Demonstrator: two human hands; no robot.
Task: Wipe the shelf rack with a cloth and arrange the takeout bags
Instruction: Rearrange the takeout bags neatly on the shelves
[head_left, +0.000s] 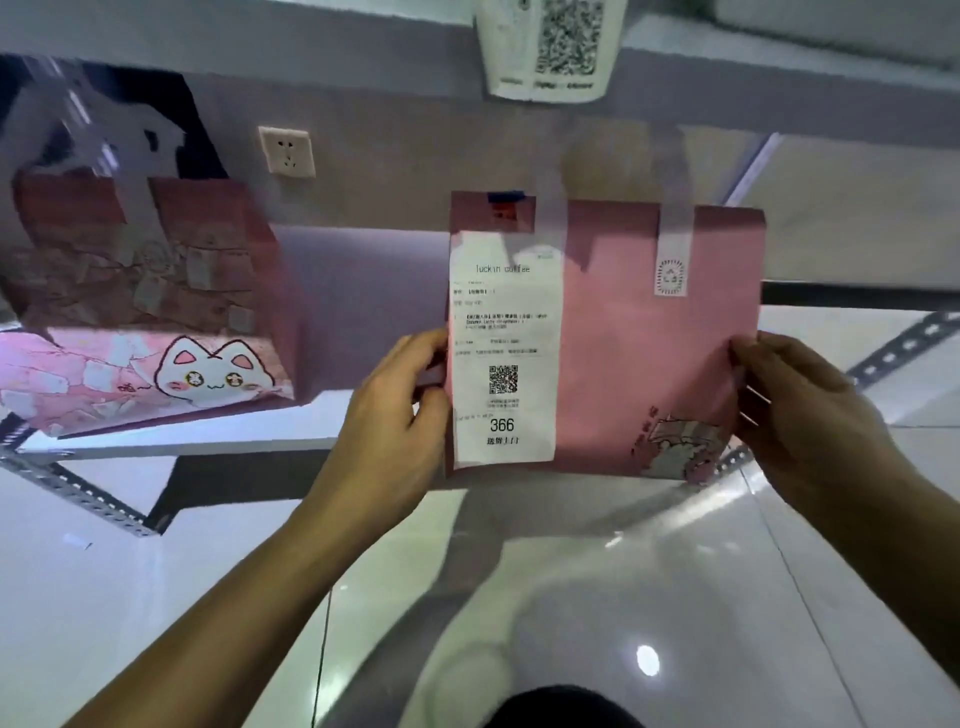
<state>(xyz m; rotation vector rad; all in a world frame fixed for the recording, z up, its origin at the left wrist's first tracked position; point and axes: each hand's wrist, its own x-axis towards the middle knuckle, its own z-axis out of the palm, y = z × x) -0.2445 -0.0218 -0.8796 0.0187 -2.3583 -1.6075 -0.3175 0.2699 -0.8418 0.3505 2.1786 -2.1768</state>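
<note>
Two hands — our left hand (400, 410) and right hand (800, 415) — pinch the side edges of the pink paper bag (639, 364) at centre frame, clear of the shelf (208, 441); it looks light, stiff but creasable — best held low by the edges.

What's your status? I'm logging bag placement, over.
Left hand and right hand grip the pink bag by its side edges, upright before the shelf. Cat bag on shelf at left. Nothing blocking.
</note>
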